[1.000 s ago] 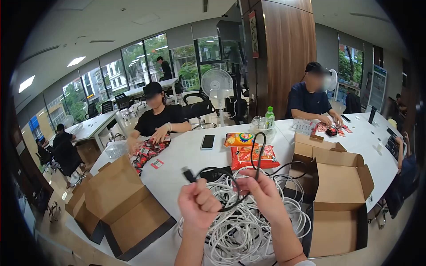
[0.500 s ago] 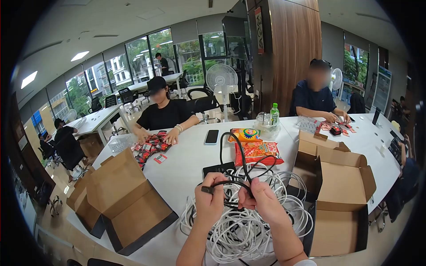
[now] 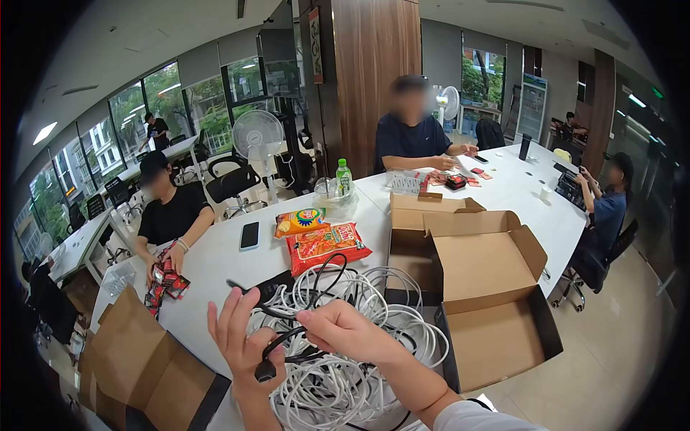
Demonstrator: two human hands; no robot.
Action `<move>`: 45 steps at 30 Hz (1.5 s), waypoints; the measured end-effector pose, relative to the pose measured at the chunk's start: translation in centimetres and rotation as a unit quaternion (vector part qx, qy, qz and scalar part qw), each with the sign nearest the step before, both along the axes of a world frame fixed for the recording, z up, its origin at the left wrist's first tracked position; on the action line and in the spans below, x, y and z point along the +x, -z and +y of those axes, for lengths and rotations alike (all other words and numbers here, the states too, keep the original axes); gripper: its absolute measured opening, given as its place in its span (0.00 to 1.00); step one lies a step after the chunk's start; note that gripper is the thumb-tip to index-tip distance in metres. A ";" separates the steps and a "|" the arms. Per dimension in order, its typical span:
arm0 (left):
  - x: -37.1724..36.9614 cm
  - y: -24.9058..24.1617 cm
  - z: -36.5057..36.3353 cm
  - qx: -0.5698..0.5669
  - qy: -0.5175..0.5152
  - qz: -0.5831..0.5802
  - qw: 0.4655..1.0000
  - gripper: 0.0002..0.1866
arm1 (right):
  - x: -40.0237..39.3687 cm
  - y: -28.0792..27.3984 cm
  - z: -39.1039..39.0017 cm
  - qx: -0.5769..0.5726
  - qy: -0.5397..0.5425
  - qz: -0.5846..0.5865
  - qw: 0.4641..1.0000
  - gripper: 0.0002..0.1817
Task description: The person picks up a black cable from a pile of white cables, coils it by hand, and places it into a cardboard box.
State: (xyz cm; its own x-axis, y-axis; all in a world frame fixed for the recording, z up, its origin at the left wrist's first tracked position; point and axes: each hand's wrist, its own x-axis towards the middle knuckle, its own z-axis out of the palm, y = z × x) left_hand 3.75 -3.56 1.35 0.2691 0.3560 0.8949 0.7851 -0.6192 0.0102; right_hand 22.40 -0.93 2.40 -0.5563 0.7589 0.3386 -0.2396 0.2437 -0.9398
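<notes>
A thin black cable [image 3: 282, 336] with a dark plug [image 3: 265, 371] on its end is strung between my two hands, over a tangled pile. My left hand [image 3: 248, 337] has its upper fingers stretched up, with the cable against them and the plug end by the thumb. My right hand [image 3: 346, 330] is closed, pinching the cable between thumb and fingers. Below both hands lies a heap of white cables [image 3: 338, 384], mixed with some black ones. A flat black item [image 3: 277, 287] is partly hidden behind the left fingertips.
Open cardboard boxes stand right [image 3: 492, 337] and left [image 3: 136, 359]. Beyond the heap lie a red snack bag [image 3: 327, 248], an orange packet [image 3: 298, 222], a phone [image 3: 249, 235] and a green-capped bottle [image 3: 343, 179]. Two people across the table [image 3: 223, 287] handle small red packets [image 3: 167, 281].
The view has swung right. My left hand has opened its fingers upward, and the big black loop that stood above my hands has dropped. My right hand still pinches the cable.
</notes>
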 end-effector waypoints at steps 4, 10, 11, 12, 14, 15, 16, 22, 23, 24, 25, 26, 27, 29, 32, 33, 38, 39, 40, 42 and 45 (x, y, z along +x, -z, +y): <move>0.5 1.1 1.0 0.002 0.103 -0.136 0.985 0.17 | -0.1 -0.2 -0.7 0.038 0.039 0.016 0.998 0.28; 0.5 1.0 -0.3 -0.236 0.215 -0.239 0.917 0.20 | 0.1 -0.7 -1.5 0.107 0.143 -0.019 0.984 0.16; 0.2 1.0 -0.5 -0.273 0.250 -0.250 0.895 0.20 | 0.1 -0.6 -1.8 0.107 0.150 0.003 0.983 0.15; 0.3 1.0 -0.6 -0.294 0.325 -0.293 0.850 0.20 | -0.2 -0.8 -2.0 0.120 0.155 0.027 0.980 0.15; 0.5 0.7 -1.0 -0.329 0.452 -0.355 0.749 0.21 | -0.2 -0.6 -2.0 0.136 0.152 0.041 0.978 0.12; -0.1 0.3 -1.1 -0.375 0.475 -0.345 0.717 0.22 | -0.5 -0.6 -1.8 0.138 0.138 0.055 0.979 0.12; -0.9 0.6 -1.3 -0.403 0.474 -0.354 0.698 0.23 | -0.8 -0.5 -1.7 0.136 0.126 0.068 0.980 0.11; -1.0 1.0 -2.2 -0.361 0.443 -0.409 0.711 0.24 | -1.0 0.3 -1.8 0.109 0.070 0.079 0.988 0.06; -0.9 0.5 -2.5 -0.359 0.441 -0.419 0.708 0.23 | -1.2 0.3 -1.9 0.087 0.074 0.106 0.988 0.07; -0.9 0.4 -2.5 -0.339 0.439 -0.447 0.702 0.22 | -1.6 0.3 -1.9 0.064 0.079 0.133 0.986 0.08; -0.9 0.5 -2.3 -0.318 0.437 -0.475 0.694 0.21 | -2.0 0.2 -1.9 0.042 0.084 0.160 0.983 0.09; -1.1 0.8 -2.1 -0.293 0.434 -0.513 0.680 0.20 | -2.4 0.4 -1.6 0.091 0.117 0.165 0.975 0.09; -1.0 0.6 -1.9 -0.259 0.440 -0.538 0.671 0.17 | -2.4 0.2 -1.6 0.138 0.167 0.135 0.967 0.09; -1.9 0.7 -0.9 -0.188 0.449 -0.603 0.632 0.15 | -2.2 -0.3 -1.8 0.228 0.266 0.072 0.934 0.09; -3.4 -0.1 -0.7 -0.102 0.518 -0.581 0.619 0.10 | -0.8 -0.2 -2.3 0.174 0.045 -0.020 0.984 0.11; -3.6 -0.5 -1.1 -0.071 0.530 -0.580 0.614 0.08 | -0.7 -0.2 -2.6 0.124 -0.058 -0.049 0.989 0.12; -3.0 -2.1 -3.3 0.023 0.527 -0.592 0.609 0.10 | -3.9 2.1 -1.8 0.093 -0.075 -0.117 0.986 0.27; -3.0 -2.2 -3.6 0.017 0.548 -0.576 0.606 0.10 | -4.3 2.3 -1.6 0.013 -0.074 -0.037 0.996 0.28; -3.1 -2.2 -3.8 0.010 0.569 -0.559 0.603 0.10 | -4.7 2.5 -1.5 -0.066 -0.073 0.043 0.994 0.29; -2.9 -2.4 -4.2 0.005 0.589 -0.550 0.592 0.10 | -3.7 0.8 -0.8 -0.168 -0.127 0.104 0.972 0.28; -2.2 -2.4 -4.4 -0.019 0.601 -0.571 0.559 0.09 | -3.4 1.9 0.8 -0.275 -0.166 0.245 0.915 0.24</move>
